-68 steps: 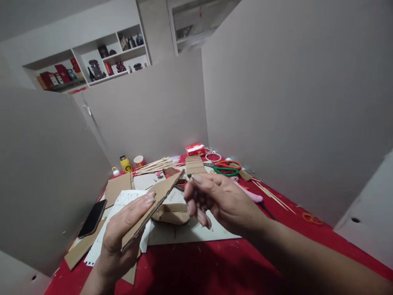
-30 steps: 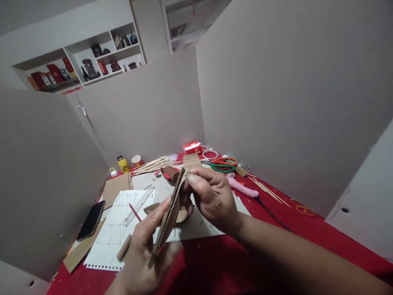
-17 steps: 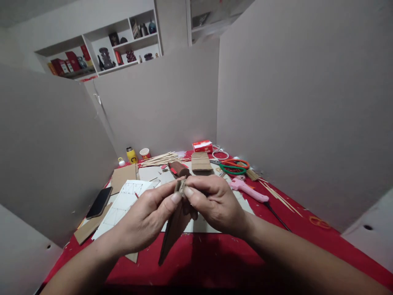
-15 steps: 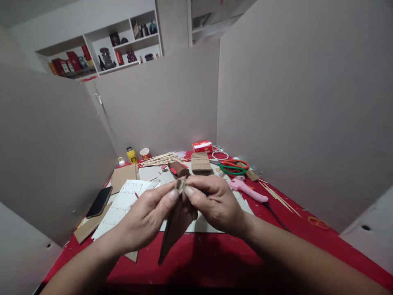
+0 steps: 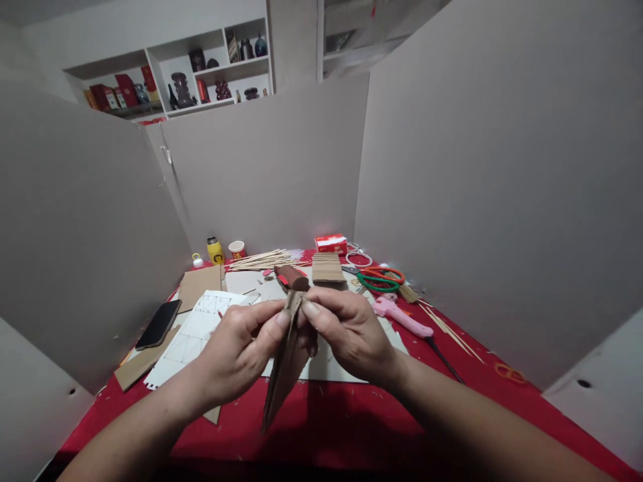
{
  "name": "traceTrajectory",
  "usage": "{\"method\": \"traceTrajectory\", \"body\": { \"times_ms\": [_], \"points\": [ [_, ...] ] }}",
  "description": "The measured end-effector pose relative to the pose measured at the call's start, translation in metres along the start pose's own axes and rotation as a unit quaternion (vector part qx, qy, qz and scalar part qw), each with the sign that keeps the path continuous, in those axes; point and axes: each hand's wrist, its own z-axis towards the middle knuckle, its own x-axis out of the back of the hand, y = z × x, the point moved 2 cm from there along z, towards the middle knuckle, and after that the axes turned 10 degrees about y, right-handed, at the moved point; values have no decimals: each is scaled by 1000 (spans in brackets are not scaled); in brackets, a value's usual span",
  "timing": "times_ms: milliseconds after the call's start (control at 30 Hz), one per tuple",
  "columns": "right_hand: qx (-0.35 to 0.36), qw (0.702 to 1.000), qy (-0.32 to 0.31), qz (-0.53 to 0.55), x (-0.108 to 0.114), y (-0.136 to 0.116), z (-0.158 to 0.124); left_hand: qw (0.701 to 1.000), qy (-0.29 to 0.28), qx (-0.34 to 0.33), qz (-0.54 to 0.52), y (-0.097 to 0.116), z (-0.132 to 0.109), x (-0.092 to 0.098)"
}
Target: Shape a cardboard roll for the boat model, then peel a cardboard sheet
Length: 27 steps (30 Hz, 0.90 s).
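Observation:
A brown corrugated cardboard piece (image 5: 284, 375) stands edge-on between my hands above the red table (image 5: 326, 422). My left hand (image 5: 241, 351) pinches its upper end from the left with thumb and fingers closed. My right hand (image 5: 346, 331) pinches the same upper end from the right, fingers curled. The piece's lower tip hangs free just over the red cloth.
A white sheet with drawn triangles (image 5: 195, 331), a black phone (image 5: 158, 323), cardboard scraps (image 5: 199, 286) and a stack of cardboard strips (image 5: 325, 268) lie behind. A pink glue gun (image 5: 402, 318), green-orange scissors (image 5: 379, 276), wooden skewers (image 5: 261, 258), a yellow bottle (image 5: 215, 251), and grey partition walls surround the table.
The cardboard piece went from lying flat in my left hand to standing edge-on, and my right hand came in to pinch its top. In the last half second both hands barely moved.

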Motion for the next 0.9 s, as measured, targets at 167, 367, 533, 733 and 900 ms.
{"method": "traceTrajectory", "body": {
  "times_ms": [167,367,533,733,900],
  "points": [
    [46,996,3,-75,-3,-1,1,1000,17,13,7,-5,-2,-3],
    [66,994,17,-90,-9,6,-3,995,87,-13,40,-7,0,-8],
    [65,993,41,-87,-10,14,-7,981,144,-55,118,-13,-2,-12],
    [46,995,40,-74,-8,18,-10,970,180,-71,146,-19,-5,-16],
    [62,995,36,-62,-6,16,-10,965,203,-84,146,-16,-6,-17]
  ]
}}
